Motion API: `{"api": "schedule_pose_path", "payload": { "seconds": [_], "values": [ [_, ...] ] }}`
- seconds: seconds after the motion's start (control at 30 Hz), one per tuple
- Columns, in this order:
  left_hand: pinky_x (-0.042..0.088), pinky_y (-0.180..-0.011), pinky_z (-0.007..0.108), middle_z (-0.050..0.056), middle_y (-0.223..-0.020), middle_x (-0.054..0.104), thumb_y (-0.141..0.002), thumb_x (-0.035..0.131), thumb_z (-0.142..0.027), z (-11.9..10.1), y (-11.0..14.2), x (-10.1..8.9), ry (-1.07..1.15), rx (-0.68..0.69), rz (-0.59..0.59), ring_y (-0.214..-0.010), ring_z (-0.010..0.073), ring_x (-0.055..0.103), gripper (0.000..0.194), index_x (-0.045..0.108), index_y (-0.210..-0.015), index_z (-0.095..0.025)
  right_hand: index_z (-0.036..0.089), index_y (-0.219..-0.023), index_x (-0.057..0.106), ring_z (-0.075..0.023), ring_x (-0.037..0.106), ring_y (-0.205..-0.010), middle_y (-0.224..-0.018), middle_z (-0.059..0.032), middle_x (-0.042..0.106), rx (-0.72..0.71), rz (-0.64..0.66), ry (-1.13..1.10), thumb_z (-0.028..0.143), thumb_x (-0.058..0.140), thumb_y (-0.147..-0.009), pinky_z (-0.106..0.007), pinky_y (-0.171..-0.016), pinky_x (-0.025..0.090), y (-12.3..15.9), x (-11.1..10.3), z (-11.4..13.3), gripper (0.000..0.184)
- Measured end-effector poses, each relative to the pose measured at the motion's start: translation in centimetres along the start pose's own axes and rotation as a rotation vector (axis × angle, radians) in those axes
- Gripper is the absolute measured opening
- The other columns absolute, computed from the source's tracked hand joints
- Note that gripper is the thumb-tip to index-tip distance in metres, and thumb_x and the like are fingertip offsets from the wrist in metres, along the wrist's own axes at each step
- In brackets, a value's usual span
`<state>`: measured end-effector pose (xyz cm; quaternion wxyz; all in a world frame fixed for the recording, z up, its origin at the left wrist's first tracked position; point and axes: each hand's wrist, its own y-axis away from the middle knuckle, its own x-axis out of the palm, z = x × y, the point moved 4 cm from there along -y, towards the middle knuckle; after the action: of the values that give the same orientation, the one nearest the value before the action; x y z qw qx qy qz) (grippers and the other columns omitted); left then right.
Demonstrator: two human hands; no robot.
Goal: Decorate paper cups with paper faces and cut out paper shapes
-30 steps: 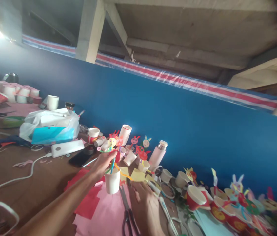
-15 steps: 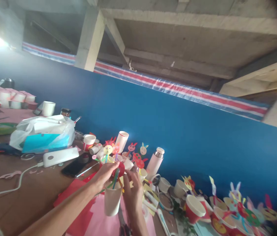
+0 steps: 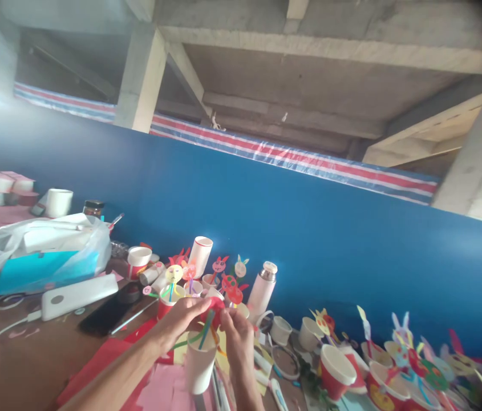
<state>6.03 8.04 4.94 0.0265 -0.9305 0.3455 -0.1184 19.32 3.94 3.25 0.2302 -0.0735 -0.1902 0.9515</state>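
Observation:
A round red paper piece [image 3: 214, 306] is pinched between my left hand [image 3: 183, 321] and my right hand [image 3: 239, 335], the fingers of both closed on its edges. Below it stands an upright white paper cup [image 3: 201, 368]. A green-blue paper strip [image 3: 206, 330] rises out of the cup toward the red piece, and other green and orange strips spread from the rim. Beneath the cup lie pink paper [image 3: 166, 385] and red paper [image 3: 95, 371]. Whether the red piece is joined to the strip is hidden by my fingers.
Finished-looking paper-cup figures [image 3: 174, 277] stand behind my hands, beside a pink thermos [image 3: 262, 291]. More decorated cups [image 3: 338, 365] crowd the right. A plastic bag [image 3: 48, 245], a white power bank [image 3: 79, 297] and a black phone [image 3: 108, 311] are at left. A blue partition [image 3: 223, 200] borders the table.
The camera view has swung to the right, so the scene sits further left. My right hand has closed in on the red paper piece, its fingers now nearer my left hand.

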Motion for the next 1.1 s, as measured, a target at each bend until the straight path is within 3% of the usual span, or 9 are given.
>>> {"api": "schedule_pose_path", "payload": {
  "seconds": [0.1, 0.3, 0.5, 0.6, 0.77, 0.87, 0.97, 1.03, 1.1],
  "values": [
    [0.046, -0.071, 0.028, 0.004, -0.075, 0.063, -0.072, 0.065, -0.051, 0.0, -0.5, -0.6, -0.104, 0.01, -0.007, -0.074, 0.0179, 0.06, 0.042, 0.067, -0.084, -0.011, 0.016, -0.059, 0.06, -0.0119, 0.047, -0.051, -0.052, 0.0012, 0.055, 0.032, -0.041, -0.083, 0.049, 0.061, -0.071, -0.022, -0.051, 0.039, -0.2, -0.8, 0.0, 0.036],
    [0.037, -0.056, 0.024, -0.002, -0.053, 0.052, -0.063, 0.069, -0.044, 1.1, -1.2, -1.0, -0.128, 0.04, -0.152, -0.053, 0.011, 0.048, 0.033, 0.058, -0.059, -0.013, 0.016, -0.057, 0.06, -0.0118, 0.049, -0.052, -0.052, 0.0014, 0.055, 0.045, -0.055, -0.169, 0.049, 0.064, -0.071, -0.022, -0.053, 0.042, -0.2, -1.0, -0.1, 0.036],
    [0.04, -0.058, 0.024, -0.001, -0.054, 0.056, -0.063, 0.066, -0.042, 0.7, -1.0, -1.1, -0.139, 0.033, -0.189, -0.055, 0.0131, 0.053, 0.03, 0.061, -0.063, -0.012, 0.014, -0.081, 0.071, -0.0178, 0.061, -0.066, -0.068, -0.004, 0.069, 0.087, 0.106, -0.212, 0.045, 0.064, -0.074, -0.025, -0.064, 0.047, 0.2, 0.1, -0.4, 0.033],
    [0.042, -0.059, 0.024, 0.001, -0.057, 0.059, -0.066, 0.064, -0.043, 0.7, -1.1, -1.4, -0.169, 0.067, -0.187, -0.058, 0.0151, 0.057, 0.032, 0.064, -0.067, -0.011, 0.013, -0.076, 0.072, -0.0191, 0.062, -0.065, -0.068, -0.0059, 0.071, 0.09, 0.083, -0.155, 0.046, 0.063, -0.073, -0.026, -0.063, 0.048, 0.2, -0.1, -0.8, 0.035],
    [0.048, -0.068, 0.026, 0.007, -0.081, 0.069, -0.076, 0.057, -0.048, 0.5, 0.0, -1.3, -0.268, 0.231, -0.403, -0.081, 0.0219, 0.063, 0.037, 0.068, -0.085, -0.014, 0.013, -0.074, 0.072, -0.0185, 0.061, -0.062, -0.061, -0.0034, 0.068, 0.009, -0.161, 0.076, 0.048, 0.058, -0.076, -0.023, -0.058, 0.045, 0.1, -1.4, -0.6, 0.038],
    [0.049, -0.078, 0.028, 0.008, -0.091, 0.069, -0.081, 0.053, -0.046, 0.6, 0.4, 0.5, -0.349, 0.263, -0.282, -0.09, 0.0236, 0.063, 0.038, 0.069, -0.095, -0.015, 0.014, -0.079, 0.072, -0.0179, 0.061, -0.063, -0.066, -0.0037, 0.069, -0.086, -0.252, 0.184, 0.045, 0.055, -0.08, -0.023, -0.059, 0.043, 0.5, -1.6, 0.0, 0.035],
    [0.047, -0.088, 0.029, 0.008, -0.108, 0.066, -0.082, 0.052, -0.044, 1.0, -0.1, 1.5, -0.33, 0.265, -0.177, -0.103, 0.0248, 0.059, 0.04, 0.066, -0.109, -0.017, 0.018, -0.081, 0.071, -0.0182, 0.062, -0.071, -0.077, -0.0042, 0.07, -0.291, -0.25, 0.323, 0.038, 0.055, -0.083, -0.025, -0.068, 0.042, 0.9, -1.3, 0.7, 0.026],
    [0.046, -0.09, 0.03, 0.008, -0.113, 0.064, -0.082, 0.053, -0.044, 1.2, -0.5, 1.3, -0.276, 0.266, -0.214, -0.106, 0.0246, 0.058, 0.042, 0.063, -0.112, -0.017, 0.021, -0.083, 0.071, -0.0185, 0.063, -0.075, -0.08, -0.0035, 0.071, -0.38, -0.232, 0.403, 0.035, 0.055, -0.084, -0.026, -0.072, 0.04, 1.0, -1.2, 0.9, 0.021],
    [0.047, -0.088, 0.03, 0.009, -0.112, 0.064, -0.081, 0.055, -0.047, 1.4, -0.7, 0.8, -0.253, 0.26, -0.329, -0.102, 0.0247, 0.06, 0.044, 0.062, -0.112, -0.017, 0.022, -0.083, 0.07, -0.0183, 0.063, -0.074, -0.079, -0.0034, 0.07, -0.388, -0.267, 0.431, 0.035, 0.053, -0.086, -0.027, -0.072, 0.039, 0.9, -1.5, 0.7, 0.022]
  ]
}}
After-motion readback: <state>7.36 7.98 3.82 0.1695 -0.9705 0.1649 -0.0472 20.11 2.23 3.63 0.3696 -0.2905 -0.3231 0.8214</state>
